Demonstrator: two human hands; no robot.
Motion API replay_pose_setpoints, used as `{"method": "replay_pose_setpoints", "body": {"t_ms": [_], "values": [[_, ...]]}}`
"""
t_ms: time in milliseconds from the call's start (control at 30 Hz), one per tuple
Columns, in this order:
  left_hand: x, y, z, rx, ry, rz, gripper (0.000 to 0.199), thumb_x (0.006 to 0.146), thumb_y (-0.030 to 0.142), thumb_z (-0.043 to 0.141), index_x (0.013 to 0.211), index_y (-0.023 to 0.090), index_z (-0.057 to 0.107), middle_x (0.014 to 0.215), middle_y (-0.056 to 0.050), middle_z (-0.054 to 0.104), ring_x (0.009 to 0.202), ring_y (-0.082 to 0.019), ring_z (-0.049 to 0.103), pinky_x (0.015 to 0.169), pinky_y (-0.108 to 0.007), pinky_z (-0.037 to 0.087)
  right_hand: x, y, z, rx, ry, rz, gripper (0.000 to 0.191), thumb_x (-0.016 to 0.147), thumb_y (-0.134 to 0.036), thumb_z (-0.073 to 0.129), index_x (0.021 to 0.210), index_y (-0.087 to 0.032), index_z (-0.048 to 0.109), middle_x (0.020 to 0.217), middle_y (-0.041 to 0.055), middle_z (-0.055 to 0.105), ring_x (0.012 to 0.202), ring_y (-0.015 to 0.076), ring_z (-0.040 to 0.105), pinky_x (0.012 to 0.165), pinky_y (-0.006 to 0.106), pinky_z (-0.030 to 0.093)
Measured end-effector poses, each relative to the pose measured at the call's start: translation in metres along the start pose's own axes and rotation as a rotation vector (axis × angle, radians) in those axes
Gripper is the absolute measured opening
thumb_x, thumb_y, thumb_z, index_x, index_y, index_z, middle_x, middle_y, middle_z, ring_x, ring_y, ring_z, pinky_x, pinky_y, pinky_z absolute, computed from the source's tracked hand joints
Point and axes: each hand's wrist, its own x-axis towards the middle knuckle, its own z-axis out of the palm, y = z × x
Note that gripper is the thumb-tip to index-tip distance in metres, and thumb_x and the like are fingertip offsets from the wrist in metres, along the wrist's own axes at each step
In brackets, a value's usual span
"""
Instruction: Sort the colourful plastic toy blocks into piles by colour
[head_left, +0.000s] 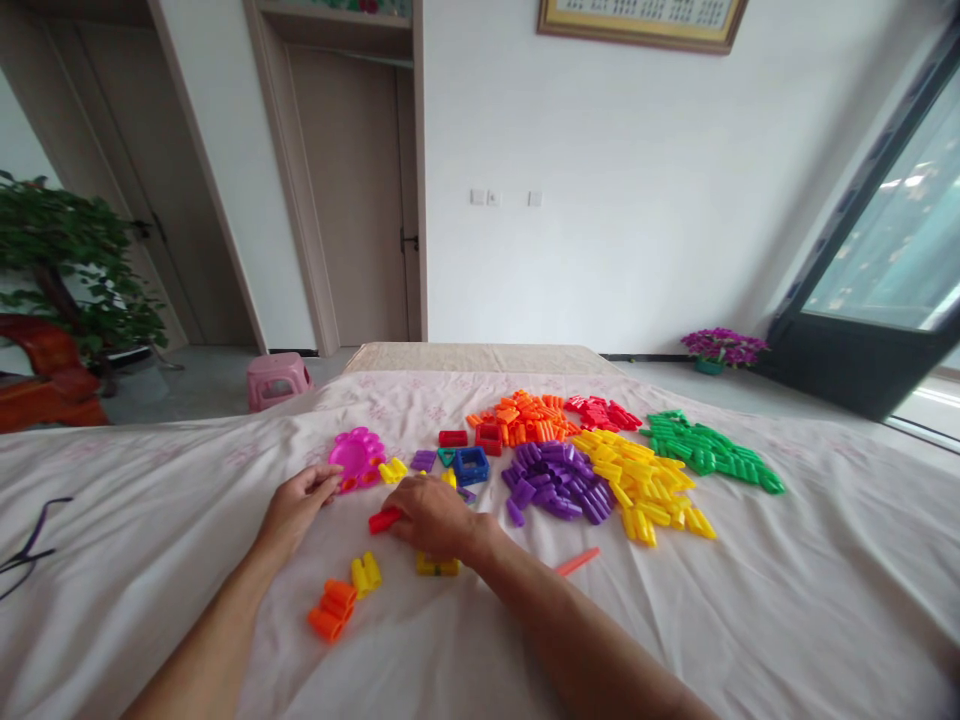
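Note:
My left hand (300, 500) has its fingertips closed at the near left edge of a pink flower-shaped plastic ring (358, 442), which has small orange pieces on its near rim. Closer in, my right hand (435, 515) grips a red plastic block (384, 520) low over the cloth; its fingers are partly hidden. Under that hand's wrist side lies a yellow block (438, 566). A yellow double-tube block (366, 574) and an orange tube block (332, 610) lie nearer me. Beyond my right hand are a blue square block frame (471, 465) and red blocks (489, 437).
Sorted piles of orange (525, 418), red (604, 412), purple (559, 482), yellow (645, 485) and green blocks (712, 450) cover the right of the cloth-covered table (750, 600). An orange stick (577, 562) lies beside my right forearm. Eyeglasses (30, 550) rest at the left edge.

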Motion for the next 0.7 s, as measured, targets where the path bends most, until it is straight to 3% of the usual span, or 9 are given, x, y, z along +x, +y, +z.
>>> {"method": "replay_pose_setpoints", "body": {"t_ms": [200,333,500,700], "values": [[0.002,-0.005,-0.001,-0.003,-0.008,-0.004,0.054,0.065,0.055,0.074,0.102,0.015,0.071,0.09,-0.007,0.074,0.086,-0.021,0.068,0.075,-0.028,0.051,0.0,0.005,0.004,0.049,0.025,0.038,0.017,0.092,-0.03,0.062,0.101,-0.019,0.071,0.097,0.0063,0.073,0.09,0.019,0.064,0.08,0.027,0.044],[0.001,-0.001,-0.001,0.02,-0.01,-0.007,0.052,0.067,0.052,0.073,0.103,0.015,0.071,0.094,-0.007,0.074,0.084,-0.02,0.067,0.075,-0.029,0.052,0.003,0.017,-0.001,0.128,0.142,0.131,0.017,0.092,-0.028,0.063,0.104,-0.018,0.07,0.097,0.0061,0.071,0.087,0.017,0.064,0.074,0.024,0.043],[-0.001,0.002,0.0,0.058,0.0,-0.021,0.047,0.067,0.048,0.072,0.102,0.017,0.072,0.091,-0.005,0.074,0.078,-0.018,0.064,0.07,-0.026,0.051,-0.003,0.046,-0.039,0.148,0.307,0.257,0.015,0.092,-0.027,0.062,0.101,-0.018,0.072,0.094,0.0048,0.069,0.087,0.0152,0.061,0.076,0.022,0.041],[0.0,-0.004,0.001,0.09,-0.007,-0.006,0.042,0.069,0.045,0.071,0.102,0.019,0.072,0.094,-0.004,0.074,0.083,-0.019,0.066,0.071,-0.025,0.051,-0.035,0.099,-0.078,0.082,0.419,0.663,0.016,0.087,-0.03,0.061,0.087,-0.018,0.072,0.075,0.0018,0.065,0.068,0.0132,0.054,0.06,0.023,0.03]]}}
